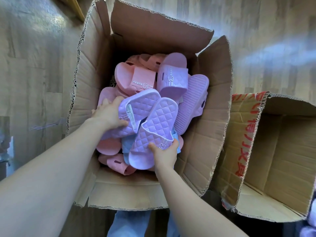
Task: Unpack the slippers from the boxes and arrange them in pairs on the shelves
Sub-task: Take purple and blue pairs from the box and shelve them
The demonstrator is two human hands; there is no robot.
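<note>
Person leans over an open cardboard box (213, 100) on a wood floor (34, 65), both arms reaching in. L hand (109, 115) clamps the L edge of a quilted lilac slipper (142, 106): thumb on top, fingers curled over its far side. A white tag (130, 115) on that slipper sits just beside the thumb. R hand (165, 154) grips the near end of a second lilac slipper (153, 132), thumb pressed on the strap by the bunny logo, fingers wrapped round its R edge. The 2nd overlaps the 1st, touching it mid-way. Both lie atop the pile inside the box, btwn the hands. Round them: pink slippers (135, 77) at back-left, another lilac one (171, 77) strap-up at back, a sole-up slipper (191, 103) near the R wall, a blue slipper (127, 146) under the R-hand one. A side box (282, 159) w/ red print stands just R of the first.
</note>
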